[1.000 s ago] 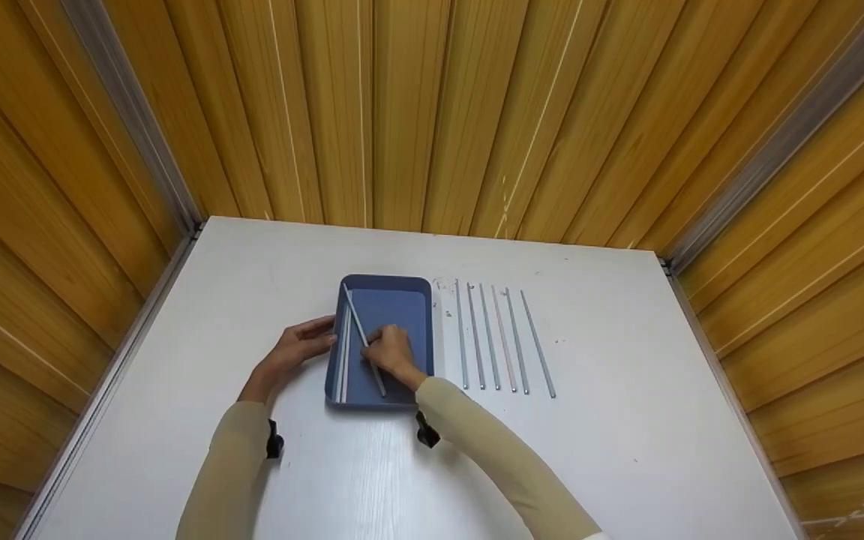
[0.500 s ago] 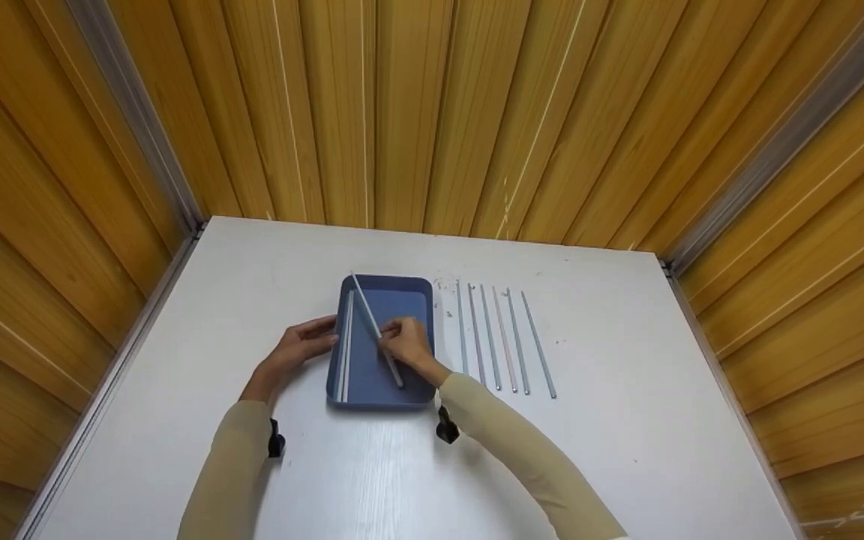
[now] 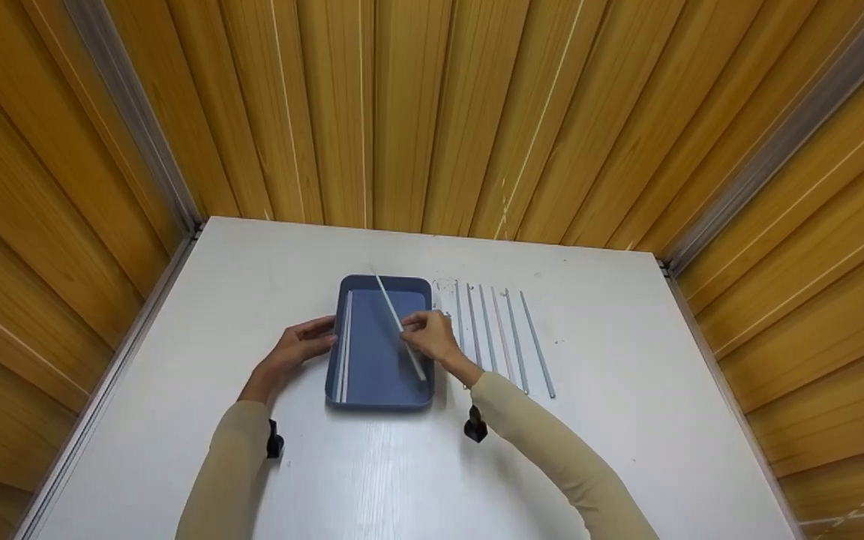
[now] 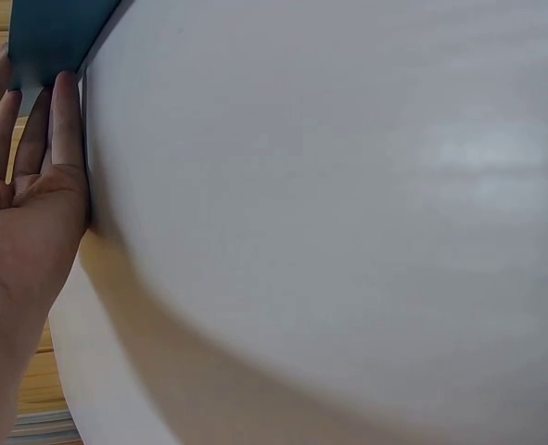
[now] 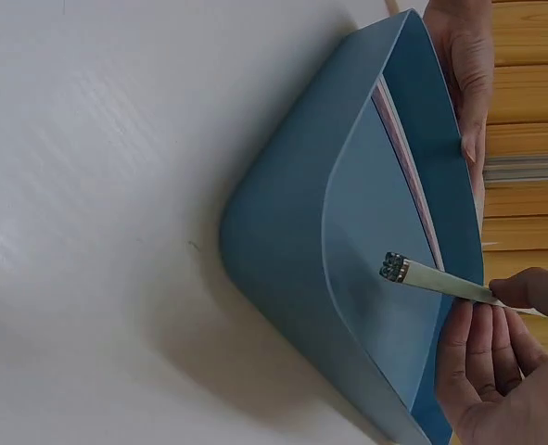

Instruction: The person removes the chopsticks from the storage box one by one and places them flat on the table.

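Observation:
My right hand (image 3: 432, 335) pinches a pale green chopstick (image 3: 390, 304) between thumb and fingers over the right side of a blue tray (image 3: 379, 407). The chopstick slants, its thin tip up past the tray's far rim. In the right wrist view its thicker end (image 5: 396, 268) shows a dark, studded metallic cap. Along the tray's left wall lie pale chopsticks (image 3: 345, 349), one of them pinkish. My left hand (image 3: 297, 350) rests at the outside of the tray's left wall, fingers extended. The left wrist view has these fingertips (image 4: 66, 93) against the blue wall.
To the right of the tray, several chopsticks (image 3: 523, 345) in bluish and pink tones lie side by side on the white table (image 3: 627, 450). Small dark specks (image 3: 445, 285) mark the tabletop near the tray's far right corner. Wood-patterned walls (image 3: 432, 112) enclose the table.
My right hand has moved rightward and up from the tray's left-centre to its right rim, bringing the chopstick along. The chopstick's tip has left the left wall. The left hand stays put.

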### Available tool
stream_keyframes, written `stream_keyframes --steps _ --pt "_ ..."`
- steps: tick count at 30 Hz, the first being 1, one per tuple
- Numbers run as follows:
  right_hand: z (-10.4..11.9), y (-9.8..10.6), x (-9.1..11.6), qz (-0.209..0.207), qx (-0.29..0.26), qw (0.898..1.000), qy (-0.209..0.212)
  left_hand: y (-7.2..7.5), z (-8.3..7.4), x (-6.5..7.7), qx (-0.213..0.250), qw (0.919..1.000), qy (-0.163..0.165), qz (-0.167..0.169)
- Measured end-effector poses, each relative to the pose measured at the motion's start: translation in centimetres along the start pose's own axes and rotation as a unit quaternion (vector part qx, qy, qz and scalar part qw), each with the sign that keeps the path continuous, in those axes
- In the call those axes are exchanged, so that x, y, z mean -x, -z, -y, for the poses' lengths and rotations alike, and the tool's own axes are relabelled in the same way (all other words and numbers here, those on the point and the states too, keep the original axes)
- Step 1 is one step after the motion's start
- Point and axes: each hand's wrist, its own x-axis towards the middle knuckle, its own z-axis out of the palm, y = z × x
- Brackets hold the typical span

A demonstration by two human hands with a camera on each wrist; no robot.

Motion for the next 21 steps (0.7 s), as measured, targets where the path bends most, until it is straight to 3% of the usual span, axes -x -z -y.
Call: stream_keyframes --steps 4,11,21 --pt "-0.4 1.8 0.3 -0.008 -0.003 1.0 -0.012 0.0 0.0 0.2 0.0 1.0 -0.003 0.004" --pt "-1.6 5.3 0.8 -0.014 -0.045 0.996 -0.079 0.2 -0.1 0.3 -0.014 0.9997 -0.015 0.012" --pt "-4.9 11.5 2.4 -0.049 -0.005 0.993 -0.104 -0.1 -0.4 0.6 -0.005 0.9998 -0.012 0.018"
